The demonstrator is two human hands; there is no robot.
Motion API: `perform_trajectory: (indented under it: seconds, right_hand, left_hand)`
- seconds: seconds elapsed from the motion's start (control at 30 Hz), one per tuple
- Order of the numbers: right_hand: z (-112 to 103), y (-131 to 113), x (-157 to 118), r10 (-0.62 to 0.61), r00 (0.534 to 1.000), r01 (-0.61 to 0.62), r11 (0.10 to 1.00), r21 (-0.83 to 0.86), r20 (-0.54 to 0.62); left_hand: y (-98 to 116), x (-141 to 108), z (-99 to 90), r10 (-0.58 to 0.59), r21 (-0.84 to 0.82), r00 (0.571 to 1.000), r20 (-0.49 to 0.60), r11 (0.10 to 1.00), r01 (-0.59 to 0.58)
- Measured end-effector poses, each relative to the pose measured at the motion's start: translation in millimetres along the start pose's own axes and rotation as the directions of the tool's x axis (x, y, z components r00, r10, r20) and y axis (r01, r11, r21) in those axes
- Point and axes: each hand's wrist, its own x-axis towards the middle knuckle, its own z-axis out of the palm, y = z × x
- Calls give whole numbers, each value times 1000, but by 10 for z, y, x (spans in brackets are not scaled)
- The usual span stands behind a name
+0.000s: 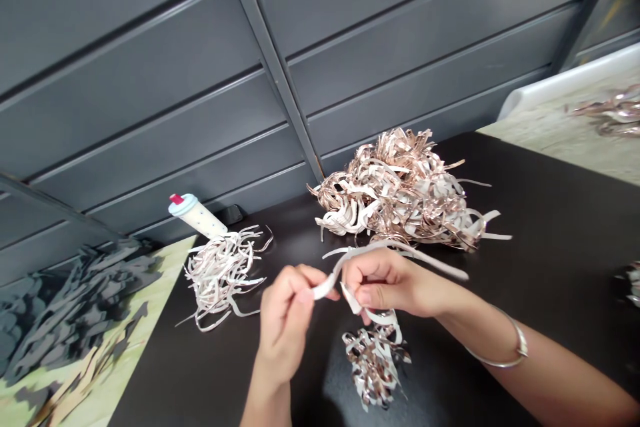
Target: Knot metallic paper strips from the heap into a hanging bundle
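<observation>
Head camera faces down at left hand (285, 323) and right hand (393, 283).

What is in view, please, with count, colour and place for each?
Curled strip heap: one, rose-gold, table centre.
Paper strip heap: one, white, table left.
Small strip heap: one, silver, below hands.
Glue bottle: one, white, behind white heap.
Table: one, black, beneath these.
Panelling: one, grey, beyond table.
Cut-out scraps: many, dark grey, far left.
Strip: one, white, between hands.
Bangle: one, silver, right wrist.
Left hand: one, pinching strip.
Right hand: one, pinching strip.
</observation>
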Motion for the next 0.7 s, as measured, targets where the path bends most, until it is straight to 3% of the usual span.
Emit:
perform_trajectory:
  seconds: [0.13, 0.2, 0.3, 0.37, 0.43, 0.5, 0.63, 0.7]
  right_hand:
    - [-80, -10, -11, 15, 1000, -15, 999, -44, -11]
    - [-71, -1, 6, -26, 998, 15, 980, -198, -53]
    - [43, 70, 49, -120, 985, 45, 877, -479, -127]
    - [166, 159, 78, -127, 979, 16, 826, -563, -159]
    - [286, 268, 96, -90, 987, -7, 803, -596, -132]
    - [370, 385, 95, -32, 999, 7, 756, -655, -26]
    - [388, 637, -18, 149, 976, 65, 503, -862, 161]
    - [343, 767, -153, 264, 948, 74, 365, -928, 180]
  left_hand:
    - [-52, 87, -122, -7, -131, 969, -245, 991, -26]
    - [-68, 107, -187, -13, -95, 956, -293, 995, -16]
    - [-75, 93, -266, -13, -23, 947, -322, 1000, 6]
    - [-76, 72, -322, 6, 17, 943, -332, 1000, -1]
    - [-89, 62, -399, 28, 97, 930, -366, 995, 8]
    - [-132, 69, -507, 33, 235, 902, -431, 969, 77]
    - [-354, 99, -793, 27, 494, 828, -560, 813, 308]
    - [-500, 93, -954, 8, 645, 813, -582, 614, 455]
